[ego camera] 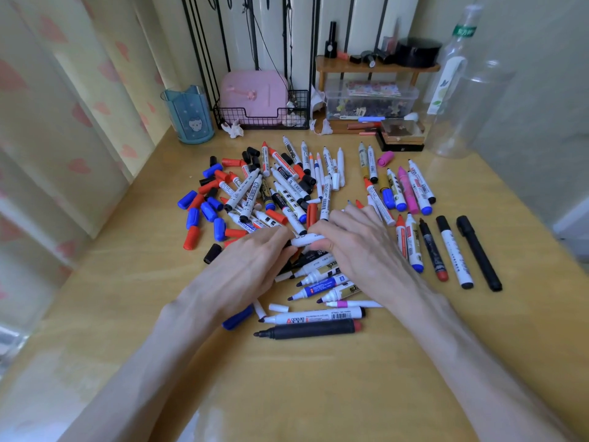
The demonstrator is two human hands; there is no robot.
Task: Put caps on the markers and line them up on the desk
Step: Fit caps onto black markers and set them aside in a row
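The marker (306,241) between my left hand (248,260) and right hand (357,247) is white. The loose caps (209,211) are blue, red and black. The bench (127,282) is yellow wood-grain, the curtain (47,90) cream with pink hearts, and the cup (189,114) teal.

Front: desk (287,393) bare at the near middle; open passage
Left: bare wood beyond the loose caps (208,212)
Centre: marker pile (280,193) blocks
Back: wire basket (261,119); shelf (376,67); bottles (471,100)
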